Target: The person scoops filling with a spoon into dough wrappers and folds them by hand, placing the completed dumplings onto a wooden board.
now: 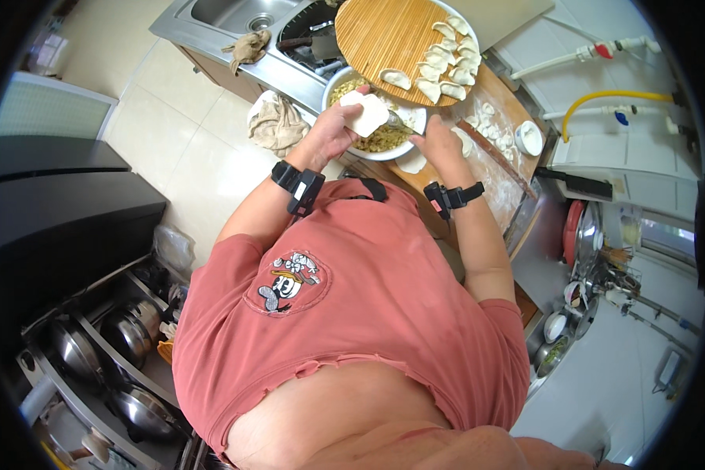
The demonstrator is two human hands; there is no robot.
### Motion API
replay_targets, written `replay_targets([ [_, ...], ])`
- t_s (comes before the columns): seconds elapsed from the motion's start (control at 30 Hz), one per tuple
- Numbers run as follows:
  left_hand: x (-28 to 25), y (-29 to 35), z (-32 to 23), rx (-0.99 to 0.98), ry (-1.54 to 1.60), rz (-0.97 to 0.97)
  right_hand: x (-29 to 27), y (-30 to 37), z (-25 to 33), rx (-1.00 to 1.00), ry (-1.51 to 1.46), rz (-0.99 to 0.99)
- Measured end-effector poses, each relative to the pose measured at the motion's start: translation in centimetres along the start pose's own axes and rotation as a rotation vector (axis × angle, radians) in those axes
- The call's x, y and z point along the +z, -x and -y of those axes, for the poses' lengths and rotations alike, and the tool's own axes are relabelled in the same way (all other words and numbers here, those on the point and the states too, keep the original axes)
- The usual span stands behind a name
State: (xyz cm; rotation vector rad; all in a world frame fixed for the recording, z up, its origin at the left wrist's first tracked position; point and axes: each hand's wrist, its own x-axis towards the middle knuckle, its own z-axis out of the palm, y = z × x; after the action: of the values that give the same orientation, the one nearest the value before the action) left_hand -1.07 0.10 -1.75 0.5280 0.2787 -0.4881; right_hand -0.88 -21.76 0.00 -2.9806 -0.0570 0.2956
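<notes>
A flat white dumpling wrapper [367, 114] lies across the fingers of my left hand [333, 135], held over a large white bowl [384, 156]. Chopped green-yellow filling [381, 142] fills part of that bowl. My right hand [440, 146] is closed around the handle of a metal spoon [395, 120], whose head is beside the wrapper's right edge. Another wrapper [412, 162] rests on the board below the bowl. Beyond the hands, a round bamboo tray [372, 39] bears several folded dumplings [445, 59] along its right side.
On the floured wooden board [493, 184] at the right lie a rolling pin [500, 157], small dough pieces [489, 125] and a small white bowl [529, 139]. A dark-handled knife [576, 182] is farther right. A sink [239, 14] and a cloth [248, 49] are at the far left.
</notes>
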Motion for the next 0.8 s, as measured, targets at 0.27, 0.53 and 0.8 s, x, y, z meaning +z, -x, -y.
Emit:
replay_targets([
  [0.27, -1.3, -0.2, -2.7, 0.002, 0.056, -0.200, 1.0, -0.7, 0.4, -0.095, 0.054, 0.021],
  [0.53, -3.8, -0.8, -3.8, 0.084, -0.063, -0.237, 3.0, -1.7, 1.9, -0.150, -0.101, 0.012],
  [0.8, -4.8, -1.2, -3.7, 0.065, 0.033, -0.296, 4.0, -2.7, -0.9, 0.192, -0.902, 0.317],
])
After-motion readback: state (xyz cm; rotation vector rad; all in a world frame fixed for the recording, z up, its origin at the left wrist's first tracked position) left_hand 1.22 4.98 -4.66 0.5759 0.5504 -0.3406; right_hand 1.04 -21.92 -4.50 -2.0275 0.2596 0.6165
